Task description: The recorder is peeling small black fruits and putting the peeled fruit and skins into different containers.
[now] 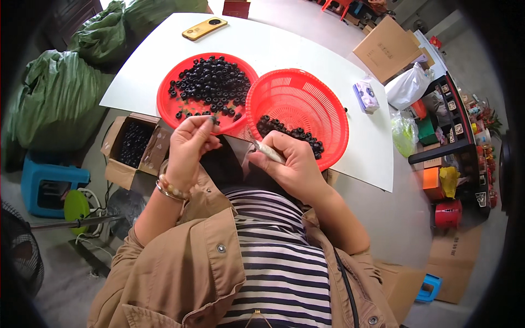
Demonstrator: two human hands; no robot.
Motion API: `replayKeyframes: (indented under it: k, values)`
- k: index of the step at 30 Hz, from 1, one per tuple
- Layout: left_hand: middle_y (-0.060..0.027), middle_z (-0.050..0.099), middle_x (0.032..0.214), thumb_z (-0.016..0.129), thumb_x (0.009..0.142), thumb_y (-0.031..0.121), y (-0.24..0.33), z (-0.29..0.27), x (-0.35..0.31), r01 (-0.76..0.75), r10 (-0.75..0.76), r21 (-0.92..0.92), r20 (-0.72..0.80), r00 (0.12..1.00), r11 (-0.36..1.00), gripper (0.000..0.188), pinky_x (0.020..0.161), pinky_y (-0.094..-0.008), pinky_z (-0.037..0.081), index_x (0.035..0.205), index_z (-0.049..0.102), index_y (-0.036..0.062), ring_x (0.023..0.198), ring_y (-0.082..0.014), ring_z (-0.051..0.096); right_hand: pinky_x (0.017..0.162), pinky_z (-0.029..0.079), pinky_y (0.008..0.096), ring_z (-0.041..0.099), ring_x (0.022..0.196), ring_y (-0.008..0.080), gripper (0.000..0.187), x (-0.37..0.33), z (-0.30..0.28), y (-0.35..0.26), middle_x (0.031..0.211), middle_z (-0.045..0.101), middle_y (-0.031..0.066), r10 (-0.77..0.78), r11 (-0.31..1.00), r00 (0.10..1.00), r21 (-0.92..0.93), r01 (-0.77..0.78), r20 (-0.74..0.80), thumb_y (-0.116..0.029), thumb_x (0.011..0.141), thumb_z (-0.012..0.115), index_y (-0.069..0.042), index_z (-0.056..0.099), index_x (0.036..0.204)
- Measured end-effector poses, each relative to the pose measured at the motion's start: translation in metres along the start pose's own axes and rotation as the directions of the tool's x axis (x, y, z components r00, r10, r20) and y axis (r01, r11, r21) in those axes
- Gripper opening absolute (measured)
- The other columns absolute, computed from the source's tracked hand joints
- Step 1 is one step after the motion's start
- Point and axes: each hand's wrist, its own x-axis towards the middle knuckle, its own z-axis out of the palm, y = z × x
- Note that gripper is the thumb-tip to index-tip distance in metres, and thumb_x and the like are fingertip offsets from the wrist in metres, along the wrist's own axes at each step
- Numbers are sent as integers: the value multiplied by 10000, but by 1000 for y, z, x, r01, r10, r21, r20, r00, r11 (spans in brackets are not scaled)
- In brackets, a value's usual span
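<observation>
My left hand (191,143) is closed in a pinch, with a small dark piece (213,119) showing at its fingertips. It is held over the near edge of a shallow red tray (164,92) strewn with small black ring-like pieces (210,82). In my right hand (292,164) is a slim hand tool (271,152) with a whitish, wrapped-looking handle. Its short metal end points left toward my left hand; the exact tip is hard to make out. Just beyond my right hand stands a red slotted plastic basket (298,93), with more black pieces (292,134) gathered along its near side.
A white table (306,52) carries a yellow phone (204,28) and a tissue pack (366,97). Below its left edge, an open cardboard box (117,172) holds dark pieces. Green sacks (54,98) and a blue stool (46,183) stand left; shelving (443,153) stands right.
</observation>
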Motion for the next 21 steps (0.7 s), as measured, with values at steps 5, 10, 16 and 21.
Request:
replayKeyframes:
  k: [5,10,16,21]
  values:
    - [-69,587,994,515,870,161,-7,-23,19,81,-87,-73,-79,993,994,266,701,-225,510,1099,506,26,803,-113,600,520,399,232,483,566,51,111,6,-30,6,632,570,16,16,999,987,-42,-23,-159,-119,784,615,-19,565,783]
    - [-83,581,1017,521,865,156,-8,-22,19,84,-87,-64,-42,995,994,297,696,-223,509,1128,491,22,810,-122,603,513,382,200,480,577,17,115,16,-64,31,633,555,-8,144,988,966,-17,-151,-216,-143,802,602,-30,582,808]
    - [-52,610,872,548,851,163,-12,-19,14,60,-59,18,-54,997,998,228,622,-205,504,1035,543,29,701,-87,589,522,412,251,539,548,95,153,28,-57,57,644,584,31,235,924,968,-290,-249,-83,-194,801,583,-62,619,871]
    - [-33,602,806,555,847,158,-14,-11,8,53,-52,41,-21,998,998,192,598,-197,496,985,561,24,656,-66,565,654,461,380,602,726,265,180,45,-50,58,759,622,121,187,699,982,-698,-153,-28,-171,757,531,-119,644,886]
